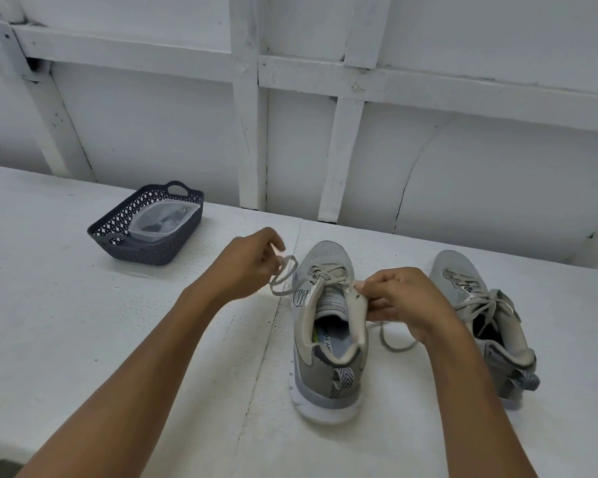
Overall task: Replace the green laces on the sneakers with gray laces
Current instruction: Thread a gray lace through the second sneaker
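Two grey sneakers stand on the white table, toes pointing away from me. The left sneaker (328, 339) is partly laced with a grey lace (283, 277) near its toe. My left hand (246, 263) pinches a loop of that lace, pulled out to the shoe's left. My right hand (401, 298) pinches the right eyelet flap of the same shoe, and the lace's other end trails under it. The right sneaker (487, 326) is fully laced in grey with a tied bow. No green lace shows.
A dark woven plastic basket (173, 243) with a clear zip bag (163, 219) inside sits at the back left of the table. A white panelled wall runs right behind the table (83, 339).
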A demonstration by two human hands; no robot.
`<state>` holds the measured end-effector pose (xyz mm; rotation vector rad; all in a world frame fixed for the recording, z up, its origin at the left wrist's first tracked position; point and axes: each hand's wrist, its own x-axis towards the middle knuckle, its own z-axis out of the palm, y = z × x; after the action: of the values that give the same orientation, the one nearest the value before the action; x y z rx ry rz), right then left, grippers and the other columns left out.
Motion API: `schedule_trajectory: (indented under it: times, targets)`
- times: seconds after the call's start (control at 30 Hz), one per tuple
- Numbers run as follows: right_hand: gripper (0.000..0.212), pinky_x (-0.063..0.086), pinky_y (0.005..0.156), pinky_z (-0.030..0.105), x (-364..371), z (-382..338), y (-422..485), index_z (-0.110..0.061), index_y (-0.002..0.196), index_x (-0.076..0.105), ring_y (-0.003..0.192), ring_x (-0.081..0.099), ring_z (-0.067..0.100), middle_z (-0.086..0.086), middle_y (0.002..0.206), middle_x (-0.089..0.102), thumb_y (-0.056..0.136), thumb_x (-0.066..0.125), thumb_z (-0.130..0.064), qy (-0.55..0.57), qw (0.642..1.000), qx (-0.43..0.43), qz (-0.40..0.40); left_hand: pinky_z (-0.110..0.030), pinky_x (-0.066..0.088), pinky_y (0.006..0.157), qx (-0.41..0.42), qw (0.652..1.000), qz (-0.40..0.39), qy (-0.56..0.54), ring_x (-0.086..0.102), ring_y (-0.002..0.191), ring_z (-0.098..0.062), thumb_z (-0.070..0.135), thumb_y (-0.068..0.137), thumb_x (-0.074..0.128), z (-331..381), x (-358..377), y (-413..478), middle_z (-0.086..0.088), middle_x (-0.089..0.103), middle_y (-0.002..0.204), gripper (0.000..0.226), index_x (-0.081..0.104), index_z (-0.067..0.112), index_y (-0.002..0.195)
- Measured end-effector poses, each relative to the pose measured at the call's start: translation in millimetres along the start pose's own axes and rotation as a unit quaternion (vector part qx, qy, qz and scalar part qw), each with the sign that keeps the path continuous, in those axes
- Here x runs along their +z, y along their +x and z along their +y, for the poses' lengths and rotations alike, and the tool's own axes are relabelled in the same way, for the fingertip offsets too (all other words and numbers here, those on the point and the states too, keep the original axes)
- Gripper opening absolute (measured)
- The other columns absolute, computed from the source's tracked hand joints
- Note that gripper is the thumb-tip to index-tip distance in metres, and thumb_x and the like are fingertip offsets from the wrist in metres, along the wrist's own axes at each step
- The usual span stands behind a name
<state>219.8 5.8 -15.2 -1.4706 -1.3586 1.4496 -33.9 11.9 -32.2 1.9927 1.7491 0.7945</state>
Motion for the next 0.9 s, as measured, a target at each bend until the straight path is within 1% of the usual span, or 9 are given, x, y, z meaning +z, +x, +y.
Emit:
schedule_trajectory:
  times: [0.07,0.17,0.3,0.37,0.43,0.63,0.77,0.83,0.9]
  targets:
    - [0.013,0.057,0.054,0.028,0.1,0.3,-0.8,0.002,0.075,0.065,0.061,0.070,0.024,0.019,0.075,0.071,0.087,0.069,0.001,0.009,1.000,0.002,0.000,-0.012,0.042,0.071,0.029,0.999,0.010,-0.039,0.060,0.086,0.000,0.024,0.096,0.062,17.1,-4.3,-1.1,0.013,0.069,0.088,0.014,0.059,0.027,0.110]
    - [0.013,0.056,0.053,0.026,0.5,1.4,-2.7,0.003,0.076,0.065,0.059,0.070,0.021,0.017,0.073,0.071,0.088,0.069,0.000,0.023,1.000,-0.001,-0.003,-0.008,0.046,0.074,0.067,0.993,-0.007,-0.096,0.065,0.081,0.003,0.020,0.092,0.069,40.1,-8.2,-2.8,0.015,0.071,0.081,0.006,0.071,0.024,0.096]
    - [0.012,0.056,0.055,0.025,0.7,2.0,-6.4,0.004,0.081,0.067,0.061,0.071,0.020,0.014,0.070,0.072,0.089,0.069,-0.004,0.028,1.000,-0.010,-0.005,-0.010,0.047,0.070,0.095,0.992,-0.081,-0.032,0.063,0.079,-0.001,0.022,0.093,0.067,65.5,-0.8,-4.4,0.014,0.070,0.083,0.008,0.074,0.020,0.097]
    - [0.012,0.057,0.055,0.025,0.5,1.7,-8.1,0.006,0.083,0.067,0.061,0.072,0.020,0.013,0.070,0.072,0.090,0.068,-0.004,0.034,0.999,-0.011,-0.003,-0.018,0.049,0.074,0.098,0.991,-0.095,0.016,0.062,0.085,-0.005,0.024,0.094,0.065,72.6,6.8,-4.5,0.009,0.070,0.093,0.011,0.073,0.020,0.100]
    - [0.012,0.056,0.054,0.024,0.5,1.0,-9.8,0.006,0.084,0.067,0.061,0.072,0.019,0.013,0.070,0.072,0.091,0.067,-0.004,0.038,0.999,-0.010,-0.003,-0.031,0.053,0.082,0.096,0.990,-0.096,0.044,0.063,0.093,-0.012,0.024,0.095,0.064,75.6,12.7,-4.3,0.005,0.072,0.101,0.013,0.073,0.020,0.102]
    - [0.012,0.058,0.057,0.026,1.3,2.0,-9.5,0.006,0.085,0.069,0.064,0.072,0.022,0.016,0.075,0.073,0.090,0.068,-0.005,0.033,0.999,-0.009,0.007,-0.036,0.051,0.082,0.088,0.991,-0.032,0.100,0.062,0.094,-0.017,0.030,0.095,0.061,75.1,23.8,-3.0,0.004,0.069,0.103,0.016,0.074,0.022,0.102]
    - [0.012,0.057,0.055,0.025,1.8,2.5,-9.0,0.008,0.087,0.068,0.061,0.071,0.020,0.015,0.073,0.072,0.091,0.067,-0.003,0.032,0.999,-0.007,0.009,-0.038,0.053,0.085,0.039,0.992,0.102,0.059,0.065,0.091,-0.015,0.029,0.095,0.062,61.1,6.0,3.4,0.006,0.071,0.099,0.014,0.074,0.021,0.098]
    - [0.012,0.056,0.054,0.024,2.3,2.3,-8.5,0.008,0.086,0.068,0.060,0.071,0.019,0.014,0.071,0.072,0.091,0.067,-0.003,0.033,0.999,-0.006,0.008,-0.036,0.053,0.083,0.031,0.991,0.120,0.050,0.065,0.091,-0.014,0.028,0.095,0.063,58.0,-4.0,4.7,0.007,0.072,0.097,0.013,0.074,0.021,0.096]
    - [0.012,0.057,0.055,0.025,2.4,1.2,-8.1,0.007,0.084,0.068,0.061,0.072,0.020,0.014,0.072,0.072,0.090,0.068,-0.004,0.030,1.000,-0.006,0.006,-0.037,0.052,0.080,0.033,0.987,0.125,0.092,0.065,0.091,-0.017,0.026,0.095,0.061,56.7,-9.1,4.1,0.007,0.070,0.099,0.014,0.074,0.021,0.095]
